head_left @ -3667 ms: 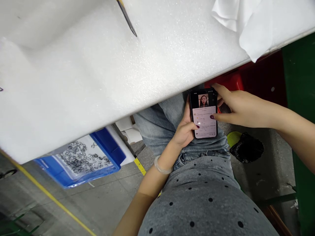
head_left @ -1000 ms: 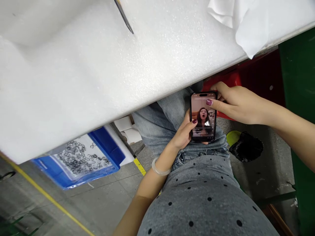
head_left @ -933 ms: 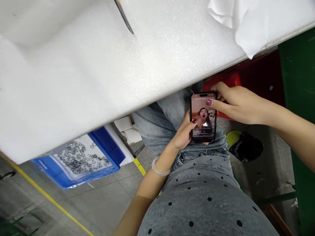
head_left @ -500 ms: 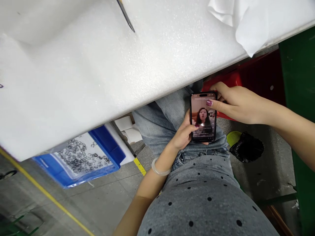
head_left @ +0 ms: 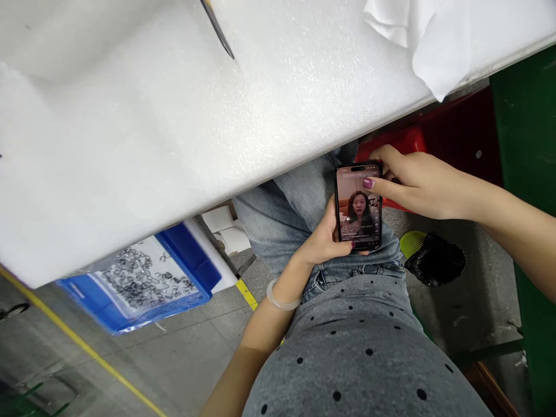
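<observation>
A black-framed smartphone (head_left: 358,208) is held above my lap, below the table's front edge, its lit screen showing a video of a person. My left hand (head_left: 326,236) wraps round its left side and lower end; the thumb lies at the bottom corner of the screen. At the upper right corner is my right hand (head_left: 406,180), its thumb over the top of the screen and its fingers curled behind the edge. Part of those fingers is hidden by the phone. A pale bangle (head_left: 282,296) circles my left wrist.
The white foam-covered table (head_left: 174,133) spans the top, with tweezers-like pointed tool (head_left: 220,33) and a white cloth (head_left: 438,52) on it. A blue tray (head_left: 163,315) of small ring-like parts sits lower left. A black-lined bin (head_left: 438,260) and red stool (head_left: 406,142) are at right.
My left thumb has moved down from the lower screen to the phone's bottom corner. The person in the video has changed pose. My right hand has stayed in place.
</observation>
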`<state>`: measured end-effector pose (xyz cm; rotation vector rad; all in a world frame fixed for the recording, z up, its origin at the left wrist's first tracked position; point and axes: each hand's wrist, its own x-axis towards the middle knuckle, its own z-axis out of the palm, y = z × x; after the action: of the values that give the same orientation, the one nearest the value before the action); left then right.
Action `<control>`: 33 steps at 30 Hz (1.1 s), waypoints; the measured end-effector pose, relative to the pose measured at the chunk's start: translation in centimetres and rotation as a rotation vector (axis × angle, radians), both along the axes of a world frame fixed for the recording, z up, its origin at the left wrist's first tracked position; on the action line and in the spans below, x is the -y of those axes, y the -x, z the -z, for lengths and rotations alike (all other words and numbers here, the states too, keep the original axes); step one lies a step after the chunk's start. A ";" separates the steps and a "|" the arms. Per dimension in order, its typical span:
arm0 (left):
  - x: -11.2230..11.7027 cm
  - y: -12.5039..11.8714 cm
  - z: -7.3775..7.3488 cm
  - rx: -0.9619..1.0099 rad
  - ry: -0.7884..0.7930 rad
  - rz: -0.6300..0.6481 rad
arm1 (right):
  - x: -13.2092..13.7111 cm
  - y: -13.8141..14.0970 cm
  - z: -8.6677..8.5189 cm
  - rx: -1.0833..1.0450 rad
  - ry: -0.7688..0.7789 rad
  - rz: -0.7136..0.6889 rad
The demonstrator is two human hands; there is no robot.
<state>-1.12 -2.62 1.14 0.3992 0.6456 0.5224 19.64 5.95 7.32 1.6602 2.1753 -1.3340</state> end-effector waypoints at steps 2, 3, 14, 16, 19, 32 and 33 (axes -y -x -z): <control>0.2 -0.3 -0.1 -0.059 -0.015 0.000 | 0.0 0.0 -0.1 0.002 0.012 0.001; 0.3 -0.4 -0.2 -0.101 -0.022 -0.012 | -0.1 0.0 -0.1 0.005 0.018 0.003; 0.3 -0.4 0.2 -0.113 0.077 -0.124 | 0.0 0.0 0.1 -0.009 0.001 -0.015; 0.3 -0.5 0.4 -0.107 0.091 -0.202 | 0.0 -0.2 0.0 -0.013 -0.008 -0.022; 0.3 -0.7 0.6 -0.040 0.126 -0.265 | 0.1 -0.2 -0.1 -0.040 -0.024 -0.026; -0.4 -1.7 -0.1 0.227 0.272 -0.354 | -0.4 -1.8 -3.8 -0.037 -0.165 -0.305; -0.5 -1.6 0.0 0.251 0.277 -0.346 | -0.1 -1.2 -5.1 -0.035 -0.210 -0.331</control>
<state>0.50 -2.14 1.11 -0.0434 0.5353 0.7865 20.84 6.00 12.45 1.2611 2.5451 -1.0842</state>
